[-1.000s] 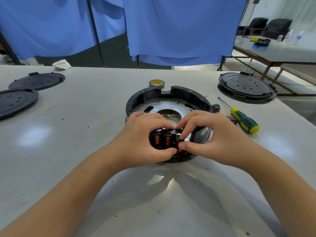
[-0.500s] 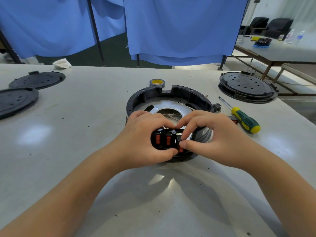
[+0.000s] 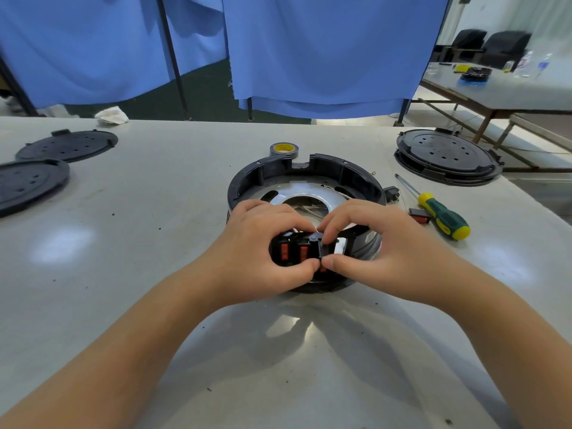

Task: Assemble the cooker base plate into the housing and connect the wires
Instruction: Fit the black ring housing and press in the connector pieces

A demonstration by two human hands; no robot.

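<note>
A dark round cooker housing stands mid-table with a silver base plate lying inside it; thin wires show through the plate's central hole. At the housing's near rim sits a black switch panel with orange-red rocker switches. My left hand grips the panel's left side, thumb under it. My right hand pinches a small black part at the panel's right end between thumb and forefinger. The near rim is hidden by both hands.
A green-and-yellow screwdriver and a small red-black switch lie right of the housing. A tape roll sits behind it. Stacked black covers stand far right, two more black covers far left. A second table is beyond.
My right thumb and forefinger have shifted slightly on the small part at the panel's right end, exposing a white gap there. The left hand and housing stay where they were.
</note>
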